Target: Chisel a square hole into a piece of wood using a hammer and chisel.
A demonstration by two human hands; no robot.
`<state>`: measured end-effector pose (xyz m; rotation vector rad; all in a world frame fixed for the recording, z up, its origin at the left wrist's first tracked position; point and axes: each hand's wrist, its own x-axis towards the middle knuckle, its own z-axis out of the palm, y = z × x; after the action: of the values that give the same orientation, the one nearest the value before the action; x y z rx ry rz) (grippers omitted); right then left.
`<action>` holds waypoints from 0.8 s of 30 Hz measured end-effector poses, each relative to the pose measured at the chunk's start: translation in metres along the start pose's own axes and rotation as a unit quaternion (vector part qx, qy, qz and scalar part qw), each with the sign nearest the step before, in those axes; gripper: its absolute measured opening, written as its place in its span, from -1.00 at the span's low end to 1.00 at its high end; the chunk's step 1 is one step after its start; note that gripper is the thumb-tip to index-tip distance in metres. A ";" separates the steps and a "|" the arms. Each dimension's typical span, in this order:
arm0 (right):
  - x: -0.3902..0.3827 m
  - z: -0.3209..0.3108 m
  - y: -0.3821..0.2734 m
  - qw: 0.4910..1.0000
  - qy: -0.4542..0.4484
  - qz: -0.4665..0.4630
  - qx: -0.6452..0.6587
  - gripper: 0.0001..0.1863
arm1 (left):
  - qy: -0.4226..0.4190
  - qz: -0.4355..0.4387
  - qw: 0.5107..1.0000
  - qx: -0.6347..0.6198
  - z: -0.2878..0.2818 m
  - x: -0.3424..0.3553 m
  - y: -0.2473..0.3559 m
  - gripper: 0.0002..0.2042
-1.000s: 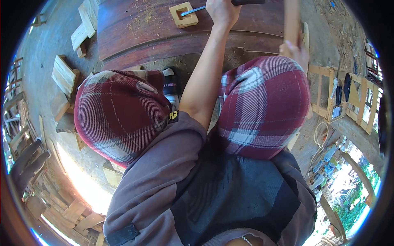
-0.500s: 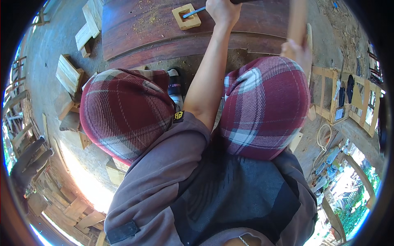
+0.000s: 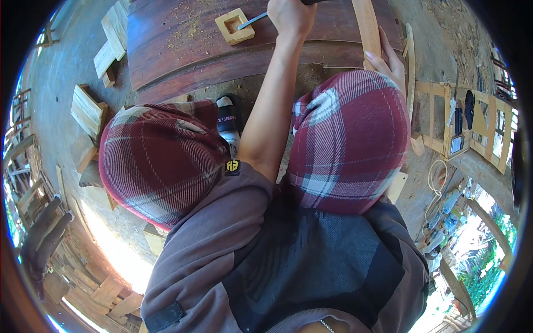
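Observation:
My left hand [image 3: 291, 19] is closed round a chisel, whose blue-grey blade [image 3: 254, 21] slants down to the left. The blade's tip is at the right side of a square hollow in a small pale wood block [image 3: 242, 36], which lies on the dark reddish wooden tabletop [image 3: 183, 44]. Part of the chisel's dark handle [image 3: 311, 1] shows past the fist at the top edge. Beyond my right knee, my right hand [image 3: 393, 65] grips the lower part of a pale wooden bar [image 3: 366, 25]. The bar's upper end lies outside the picture.
Wood shavings [image 3: 208, 16] are scattered over the tabletop. Wooden blocks and boards [image 3: 89, 111] stand on the floor at left. My knees in checked red cloth [image 3: 350, 139] rise before the bench. At right are a wooden frame [image 3: 438, 116], a coiled cord [image 3: 437, 177] and several plastic bottles [image 3: 444, 216].
The wooden bar, blurred before, now leans left and shows sharply, with the right hand clearer on it. Inside the hollow, the chisel tip has shifted rightward. The whole view has shifted slightly.

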<state>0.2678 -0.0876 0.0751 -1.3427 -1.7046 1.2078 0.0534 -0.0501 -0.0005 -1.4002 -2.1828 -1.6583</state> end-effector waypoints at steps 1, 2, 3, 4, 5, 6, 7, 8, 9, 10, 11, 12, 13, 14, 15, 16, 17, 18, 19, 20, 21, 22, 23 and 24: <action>0.003 0.001 0.001 1.000 0.000 -0.010 -0.014 -0.20 | -0.020 -0.036 0.999 0.010 -0.003 0.003 -0.002 -0.81; 0.004 0.001 0.002 0.999 -0.001 -0.019 -0.027 -0.21 | -0.041 -0.071 0.996 0.020 -0.006 0.006 -0.003 -0.79; 0.003 0.000 0.003 0.999 -0.001 -0.018 -0.026 -0.21 | -0.042 -0.071 0.996 0.021 -0.008 0.008 -0.003 -0.79; 0.001 -0.001 0.001 1.000 -0.004 0.002 -0.019 -0.21 | -0.040 -0.087 0.995 0.024 -0.009 0.009 -0.004 -0.76; -0.001 -0.002 -0.001 1.000 -0.008 0.022 -0.012 -0.22 | -0.038 -0.103 0.994 0.027 -0.009 0.010 -0.004 -0.73; -0.001 -0.002 -0.001 1.000 -0.008 0.022 -0.013 -0.22 | -0.038 -0.103 0.994 0.026 -0.008 0.010 -0.004 -0.73; -0.001 -0.001 -0.002 1.000 -0.006 0.010 -0.013 -0.21 | -0.028 -0.103 0.994 0.028 -0.009 0.012 -0.006 -0.71; -0.002 0.000 -0.003 1.000 -0.004 -0.003 -0.013 -0.21 | -0.017 -0.103 0.994 0.029 -0.009 0.013 -0.008 -0.70; -0.002 0.001 -0.006 1.000 -0.008 -0.004 -0.012 -0.21 | -0.014 -0.104 0.994 0.032 -0.010 0.014 -0.009 -0.70; -0.004 0.001 -0.008 1.000 -0.011 0.006 -0.004 -0.21 | -0.002 -0.106 0.994 0.022 -0.011 0.014 -0.008 -0.72; -0.005 0.001 -0.010 1.000 -0.015 0.016 0.004 -0.20 | 0.010 -0.109 0.994 0.012 -0.012 0.015 -0.007 -0.75; -0.006 0.001 -0.012 1.000 -0.018 0.016 0.004 -0.20 | 0.011 -0.110 0.994 0.014 -0.014 0.016 -0.006 -0.75; -0.006 -0.002 -0.014 1.000 -0.014 0.012 -0.012 -0.20 | -0.019 -0.121 0.992 0.019 -0.018 0.018 -0.002 -0.77; -0.006 -0.004 -0.017 1.000 -0.010 0.008 -0.028 -0.20 | -0.048 -0.133 0.990 0.023 -0.022 0.019 0.000 -0.79; -0.008 -0.006 -0.019 1.000 -0.014 0.007 -0.027 -0.20 | -0.046 -0.134 0.990 0.025 -0.022 0.018 -0.001 -0.79; -0.009 -0.008 -0.022 0.999 0.043 0.029 0.003 -0.22 | -0.041 -0.127 0.991 0.006 -0.024 0.017 0.000 -0.80; -0.009 -0.011 -0.024 0.993 0.099 0.052 0.032 -0.23 | -0.035 -0.120 0.992 -0.012 -0.026 0.017 0.000 -0.81; -0.007 -0.015 -0.023 0.987 0.093 0.058 0.121 -0.27 | -0.043 -0.126 0.991 -0.012 -0.027 0.018 0.001 -0.81; -0.002 -0.012 -0.024 0.987 0.090 0.057 0.121 -0.27 | -0.041 -0.126 0.991 -0.011 -0.025 0.018 0.002 -0.81; 0.004 -0.004 -0.023 0.983 0.082 0.105 0.127 -0.27 | -0.049 -0.126 0.991 0.006 -0.023 0.018 0.003 -0.81; 0.007 0.000 -0.023 0.976 0.075 0.152 0.133 -0.28 | -0.058 -0.126 0.990 0.022 -0.020 0.017 0.005 -0.81; -0.002 0.010 -0.018 0.991 0.046 0.127 0.002 -0.29 | -0.047 -0.122 0.991 0.012 -0.017 0.014 0.007 -0.81; -0.002 0.007 -0.020 0.991 0.048 0.127 0.000 -0.29 | -0.048 -0.121 0.991 0.009 -0.016 0.012 0.007 -0.81; -0.002 0.014 -0.025 0.998 0.008 0.060 -0.010 -0.29 | -0.048 -0.121 0.991 0.021 -0.021 0.011 -0.005 -0.82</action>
<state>0.2467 -0.0947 0.0933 -1.4815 -1.6494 1.2445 0.0341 -0.0599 0.0109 -1.2718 -2.5153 -1.6344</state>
